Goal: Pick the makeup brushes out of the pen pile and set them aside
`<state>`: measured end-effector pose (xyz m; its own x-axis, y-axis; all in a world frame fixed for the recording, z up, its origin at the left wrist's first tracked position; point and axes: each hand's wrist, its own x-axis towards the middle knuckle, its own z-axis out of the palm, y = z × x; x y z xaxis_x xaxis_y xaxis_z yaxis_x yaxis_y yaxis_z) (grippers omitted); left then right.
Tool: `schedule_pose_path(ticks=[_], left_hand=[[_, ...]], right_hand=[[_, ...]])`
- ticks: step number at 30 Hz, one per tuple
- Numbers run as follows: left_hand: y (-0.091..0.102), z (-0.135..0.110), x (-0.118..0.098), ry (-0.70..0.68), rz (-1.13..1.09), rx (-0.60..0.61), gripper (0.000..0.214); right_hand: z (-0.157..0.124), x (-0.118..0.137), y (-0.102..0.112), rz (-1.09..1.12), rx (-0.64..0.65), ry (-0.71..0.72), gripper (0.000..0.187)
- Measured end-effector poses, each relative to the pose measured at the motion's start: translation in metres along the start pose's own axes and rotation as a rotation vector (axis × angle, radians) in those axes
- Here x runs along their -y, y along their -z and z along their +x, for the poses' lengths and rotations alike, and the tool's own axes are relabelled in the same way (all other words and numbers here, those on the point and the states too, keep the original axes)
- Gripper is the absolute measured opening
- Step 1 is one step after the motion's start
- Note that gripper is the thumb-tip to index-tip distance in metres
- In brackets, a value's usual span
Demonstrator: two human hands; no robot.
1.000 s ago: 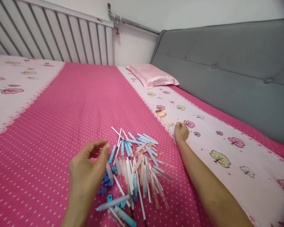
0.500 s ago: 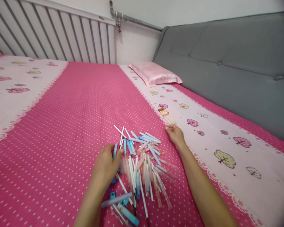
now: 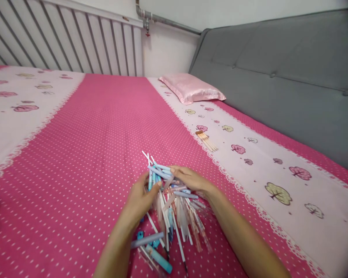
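Observation:
A loose heap of pen parts (image 3: 165,208) lies on the pink bedspread, with white refills, clear pink-tinted barrels and light-blue tubes crossing one another. My left hand (image 3: 142,197) curves around the heap's left edge, thumb on the near side, with blue pieces between thumb and fingers. At the upper right of the heap, my right hand (image 3: 191,179) reaches in from the side. Its stretched fingers touch the light-blue tubes (image 3: 159,172); its thumb is hidden. Nearer me, a turquoise tube (image 3: 159,259) and a greyish-blue tube (image 3: 147,239) lie beside small blue pieces (image 3: 140,234).
A neat row of pale sticks with brown ends (image 3: 206,141) lies beyond my right hand. Farther back are a pink satin pillow (image 3: 191,88) and a grey padded headboard (image 3: 278,96). A white radiator (image 3: 104,42) stands along the wall behind the bed.
My right hand has moved left from beside the row of sticks to the heap, and the light-blue tubes there have shifted left. My left hand has moved slightly right, closer in.

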<state>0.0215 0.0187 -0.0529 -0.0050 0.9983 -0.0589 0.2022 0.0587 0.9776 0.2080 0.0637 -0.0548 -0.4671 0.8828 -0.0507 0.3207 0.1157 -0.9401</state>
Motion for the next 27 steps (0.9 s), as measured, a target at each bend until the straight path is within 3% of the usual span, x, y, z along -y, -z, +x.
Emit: schedule_pose_path(ticks=[2, 7, 11, 17, 19, 23, 27], left_hand=[[-0.001, -0.001, -0.003, 0.022, -0.069, 0.075, 0.058], [-0.001, -0.002, -0.008, 0.034, -0.181, 0.1, 0.055], [0.002, -0.005, -0.015, 0.008, -0.116, 0.06, 0.044], [0.006, -0.008, -0.024, 0.015, -0.066, -0.013, 0.054], [0.007, -0.008, -0.025, 0.023, -0.049, -0.035, 0.054], [0.011, -0.005, -0.017, 0.039, 0.015, -0.181, 0.06], [0.018, -0.004, -0.009, 0.075, 0.303, -0.296, 0.064]], right_hand=[[-0.002, 0.003, -0.002, 0.139, 0.042, -0.019, 0.049], [-0.007, 0.011, -0.001, 0.334, 0.125, -0.081, 0.05], [-0.014, 0.023, 0.003, 0.342, 0.152, -0.078, 0.045], [-0.016, 0.031, 0.004, 0.3, 0.174, -0.068, 0.04], [-0.011, 0.026, -0.001, 0.226, 0.079, -0.033, 0.038], [0.001, 0.007, -0.011, 0.006, -0.323, -0.002, 0.031], [0.006, -0.011, -0.014, -0.216, -0.543, -0.035, 0.029]])
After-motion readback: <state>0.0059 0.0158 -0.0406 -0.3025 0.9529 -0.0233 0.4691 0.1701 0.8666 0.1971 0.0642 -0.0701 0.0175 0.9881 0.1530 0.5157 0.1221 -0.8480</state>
